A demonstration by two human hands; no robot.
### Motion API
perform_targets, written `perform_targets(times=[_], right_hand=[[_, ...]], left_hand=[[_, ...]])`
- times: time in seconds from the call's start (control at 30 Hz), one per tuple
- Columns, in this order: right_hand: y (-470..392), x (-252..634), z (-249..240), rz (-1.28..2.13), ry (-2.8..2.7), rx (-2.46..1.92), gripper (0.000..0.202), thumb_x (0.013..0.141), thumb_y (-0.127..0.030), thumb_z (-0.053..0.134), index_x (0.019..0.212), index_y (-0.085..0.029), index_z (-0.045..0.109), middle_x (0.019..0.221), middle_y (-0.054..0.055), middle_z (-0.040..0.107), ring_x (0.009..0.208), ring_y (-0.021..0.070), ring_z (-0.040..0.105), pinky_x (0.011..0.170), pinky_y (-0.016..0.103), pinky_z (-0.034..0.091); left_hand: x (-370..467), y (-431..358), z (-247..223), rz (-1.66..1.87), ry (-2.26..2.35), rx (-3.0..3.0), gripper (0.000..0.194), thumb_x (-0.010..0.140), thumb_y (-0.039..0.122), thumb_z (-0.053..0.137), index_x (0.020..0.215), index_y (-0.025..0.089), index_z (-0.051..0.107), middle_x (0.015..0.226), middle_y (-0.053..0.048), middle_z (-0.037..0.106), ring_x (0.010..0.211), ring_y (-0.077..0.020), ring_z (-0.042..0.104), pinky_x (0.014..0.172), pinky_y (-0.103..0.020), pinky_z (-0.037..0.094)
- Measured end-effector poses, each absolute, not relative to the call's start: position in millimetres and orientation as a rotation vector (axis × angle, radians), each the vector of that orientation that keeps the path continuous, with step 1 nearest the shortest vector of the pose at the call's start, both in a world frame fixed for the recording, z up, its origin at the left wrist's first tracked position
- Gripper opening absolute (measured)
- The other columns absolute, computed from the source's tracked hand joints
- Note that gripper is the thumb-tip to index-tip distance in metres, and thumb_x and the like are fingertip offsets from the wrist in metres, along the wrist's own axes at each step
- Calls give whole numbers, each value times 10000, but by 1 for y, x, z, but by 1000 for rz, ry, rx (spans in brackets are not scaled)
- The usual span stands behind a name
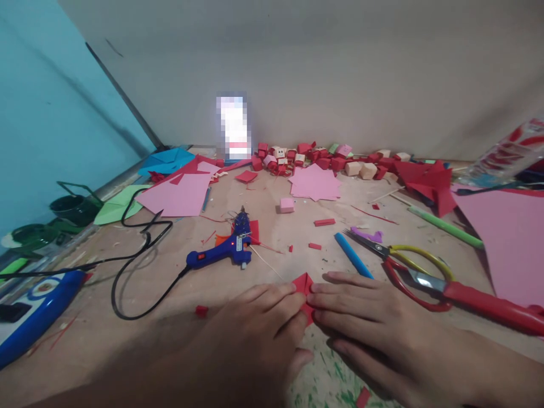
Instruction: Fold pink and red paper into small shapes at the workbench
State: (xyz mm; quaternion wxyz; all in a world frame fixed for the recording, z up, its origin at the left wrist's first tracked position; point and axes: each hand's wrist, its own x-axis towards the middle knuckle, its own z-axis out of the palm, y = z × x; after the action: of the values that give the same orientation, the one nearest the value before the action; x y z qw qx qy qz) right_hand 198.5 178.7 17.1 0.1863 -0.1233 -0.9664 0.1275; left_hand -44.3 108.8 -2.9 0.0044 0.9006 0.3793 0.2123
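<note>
A small folded piece of red paper (pixel 305 281) lies on the table at the lower middle, partly covered by fingertips. From its left side my left hand (pixel 267 317) holds it, fingers bent and pressed together over it. On the other side my right hand (pixel 365 311) rests with its fingers stretched nearly flat, tips touching the paper's right edge. Both thumbs lie apart from the paper, nearer to me. Scissors (pixel 395 255) with red and yellow handles lie beyond my right hand, beside a blue stick (pixel 353 255). A blue glue gun (pixel 221 249) lies beyond my left hand.
A black cord (pixel 117 283) loops across the left side. A red-handled cutter (pixel 488 303) and pink sheets (pixel 505 238) lie at right. Several small paper cubes (pixel 297 158) line the back wall near a lit phone (pixel 234 127). A pink cube (pixel 287 205) sits mid-table.
</note>
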Motion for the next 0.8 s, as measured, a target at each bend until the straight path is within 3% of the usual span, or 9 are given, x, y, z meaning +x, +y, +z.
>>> perform_targets(times=[0.3,0.43,0.6,0.8], right_hand=[[178,200,20,463,-2724,-378,224,961,-155,559,1052,-136,763,1252,75,742,1191,169,689,1201,243,390],[179,200,11,386,-2607,-481,239,971,-175,598,1154,-114,739,1263,100,742,1215,175,677,1185,262,417],[181,200,4,314,-2630,-575,319,996,-219,592,1287,-143,698,1328,68,716,1290,224,633,1170,367,464],[182,197,3,294,-2678,-608,332,1000,-206,566,1304,-158,690,1315,63,723,1297,263,626,1158,470,479]], left_hand=[[-46,113,-5,643,1126,2874,304,1058,315,445,1139,139,679,1164,-76,749,1124,-249,655,998,-402,525],[-44,114,-5,659,1143,2865,323,1071,291,401,1098,128,679,1119,-101,752,1109,-239,659,982,-395,539],[-41,112,-4,653,1171,2854,325,1075,311,416,1109,128,683,1135,-106,754,1133,-232,653,1005,-399,530],[-42,110,-6,617,1195,2833,307,1054,331,484,1146,122,690,1184,-96,750,1176,-241,641,1033,-403,515]])
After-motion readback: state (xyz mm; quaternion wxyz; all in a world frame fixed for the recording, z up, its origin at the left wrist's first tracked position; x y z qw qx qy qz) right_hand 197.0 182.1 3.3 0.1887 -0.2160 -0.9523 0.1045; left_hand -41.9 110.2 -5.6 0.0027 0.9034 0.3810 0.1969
